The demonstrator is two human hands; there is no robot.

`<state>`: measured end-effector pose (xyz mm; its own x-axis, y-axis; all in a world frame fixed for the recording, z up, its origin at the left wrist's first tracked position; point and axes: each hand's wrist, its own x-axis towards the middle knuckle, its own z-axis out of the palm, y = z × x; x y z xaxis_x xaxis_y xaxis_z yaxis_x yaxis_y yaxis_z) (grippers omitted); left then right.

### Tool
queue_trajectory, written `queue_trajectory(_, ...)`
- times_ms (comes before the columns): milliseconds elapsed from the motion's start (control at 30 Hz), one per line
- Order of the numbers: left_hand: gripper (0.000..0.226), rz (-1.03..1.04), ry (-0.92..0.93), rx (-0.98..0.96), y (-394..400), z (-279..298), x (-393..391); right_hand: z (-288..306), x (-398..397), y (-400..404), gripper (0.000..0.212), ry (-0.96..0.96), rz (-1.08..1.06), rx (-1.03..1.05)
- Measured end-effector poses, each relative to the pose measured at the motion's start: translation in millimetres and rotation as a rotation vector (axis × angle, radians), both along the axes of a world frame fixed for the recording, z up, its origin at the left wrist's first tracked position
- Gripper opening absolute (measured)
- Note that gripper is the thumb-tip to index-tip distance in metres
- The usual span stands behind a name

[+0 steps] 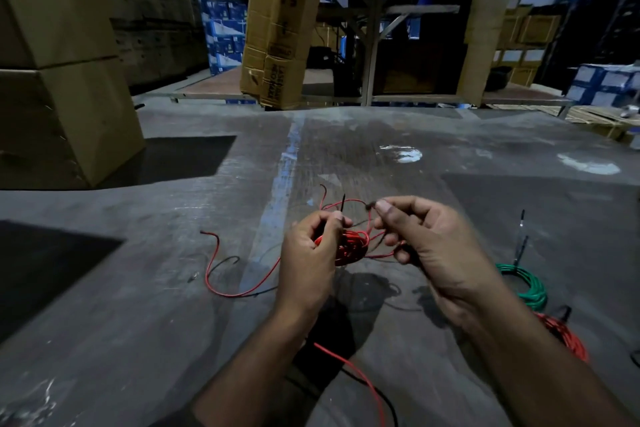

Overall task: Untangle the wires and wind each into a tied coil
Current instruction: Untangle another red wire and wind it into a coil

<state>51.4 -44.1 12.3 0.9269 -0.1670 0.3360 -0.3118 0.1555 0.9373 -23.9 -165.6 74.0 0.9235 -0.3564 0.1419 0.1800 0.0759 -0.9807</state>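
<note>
Red wire bundle (351,246) pinched btwn both hands (308,253).

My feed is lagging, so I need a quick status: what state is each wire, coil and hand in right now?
red coil: partly wound, held above the floor, loose strands sticking out
left hand: closed on the red coil
right hand: pinching a dark wire end
loose red wire: uncoiled, trailing on the floor
green coil: wound, lying on the floor
second red coil: wound, on the floor, partly hidden by the right forearm
</note>
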Motion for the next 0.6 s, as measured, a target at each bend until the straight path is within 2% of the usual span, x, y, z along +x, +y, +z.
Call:
queue_trajectory(167, 0.028, -0.016, -0.05, 0.091, -2.8, -6.2, 3.0, 3.7, 9.5, -26.7, 0.004, -0.041, -0.152, -0.129)
queue_trajectory(267, 0.029, -0.073, -0.074, 0.113, -4.6, -7.1, 0.7, -6.7, 8.6, -28.1, 0.015, -0.044, -0.135, -0.176)
queue_trajectory(467, 0.026, -0.057, -0.122, 0.133, -5.2, -3.6, -6.4, -20.6, 8.0, -19.2, 0.019, -0.1, -0.126, -0.013)
queue_trajectory(600, 0.025, -0.068, -0.099, 0.119, -4.0, -0.7, -10.0, -23.0, 8.4, -16.0, 0.01, -0.084, -0.109, 0.07)
